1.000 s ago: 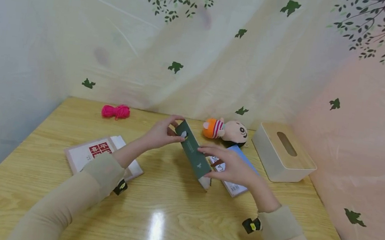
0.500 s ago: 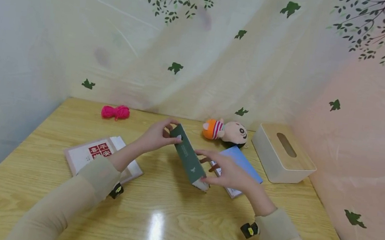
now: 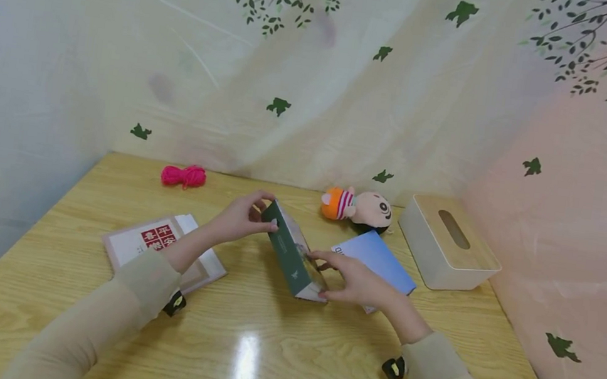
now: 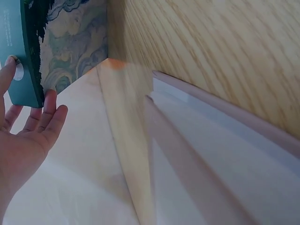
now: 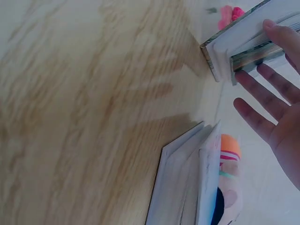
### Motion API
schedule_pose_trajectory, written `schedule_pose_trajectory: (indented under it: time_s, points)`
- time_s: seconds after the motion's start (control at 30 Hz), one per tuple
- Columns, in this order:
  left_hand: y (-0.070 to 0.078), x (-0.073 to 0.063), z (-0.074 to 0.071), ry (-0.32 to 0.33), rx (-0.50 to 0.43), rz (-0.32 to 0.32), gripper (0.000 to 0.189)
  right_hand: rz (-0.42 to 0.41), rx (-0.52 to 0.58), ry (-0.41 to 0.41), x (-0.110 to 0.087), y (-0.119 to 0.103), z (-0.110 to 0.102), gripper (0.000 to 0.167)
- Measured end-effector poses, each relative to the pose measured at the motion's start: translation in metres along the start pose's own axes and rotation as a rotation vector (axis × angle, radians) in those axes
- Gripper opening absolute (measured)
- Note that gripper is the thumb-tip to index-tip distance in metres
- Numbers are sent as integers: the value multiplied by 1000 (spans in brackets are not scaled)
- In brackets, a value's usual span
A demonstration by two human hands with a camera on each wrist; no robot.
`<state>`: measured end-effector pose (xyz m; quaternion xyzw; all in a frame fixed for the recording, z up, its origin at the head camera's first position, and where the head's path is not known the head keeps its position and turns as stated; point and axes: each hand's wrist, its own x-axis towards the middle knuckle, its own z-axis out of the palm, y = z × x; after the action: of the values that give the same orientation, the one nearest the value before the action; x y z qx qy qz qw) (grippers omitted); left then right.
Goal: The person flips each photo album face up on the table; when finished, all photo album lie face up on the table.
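A thick book with a dark green spine (image 3: pixel 286 252) is held tilted over the middle of the table. My left hand (image 3: pixel 240 216) pinches its far end, the thumb on the spine, also seen in the left wrist view, where the swirl-patterned cover (image 4: pixel 75 42) shows. At the near end my right hand (image 3: pixel 357 281) holds the book, with fingertips on the cover and the thumb at the page edges; the right wrist view shows this hand (image 5: pixel 283 124) too. Right of it lies a blue book (image 3: pixel 377 258), partly behind the right hand.
A pale book with red characters (image 3: pixel 158 236) lies left, partly under the left forearm. Pink yarn (image 3: pixel 184 176), a soft doll (image 3: pixel 371 210) and a white tissue box with wooden lid (image 3: pixel 425 255) stand along the back. A printed cloth (image 3: pixel 327 91) hangs behind the table.
The green-spined book has moved left and slightly nearer, and turned so more of its cover shows. Both hands moved with it, and more of the blue book is uncovered.
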<state>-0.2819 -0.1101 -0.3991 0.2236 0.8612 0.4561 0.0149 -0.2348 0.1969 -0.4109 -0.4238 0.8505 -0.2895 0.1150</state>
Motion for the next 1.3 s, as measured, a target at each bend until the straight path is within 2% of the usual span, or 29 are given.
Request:
schedule_pose_trajectory:
  time_s: [0.23, 0.4, 0.63, 1.13, 1.3]
  points:
    - [-8, -3, -2, -25, -7, 31, 60, 19, -77, -11, 2, 4, 0, 71]
    - [-11, -5, -3, -35, 1, 15, 55, 17, -163, -8, 5, 7, -1, 66]
    - [-16, -6, -6, -40, -14, 1, 48, 73, -238, -20, 8, 9, -3, 63]
    - [-23, -8, -8, -80, -34, -4, 45, 57, -289, -42, 12, 17, -6, 57]
    - [-24, -9, -9, -126, -30, 30, 42, 56, -303, -43, 13, 18, -5, 57]
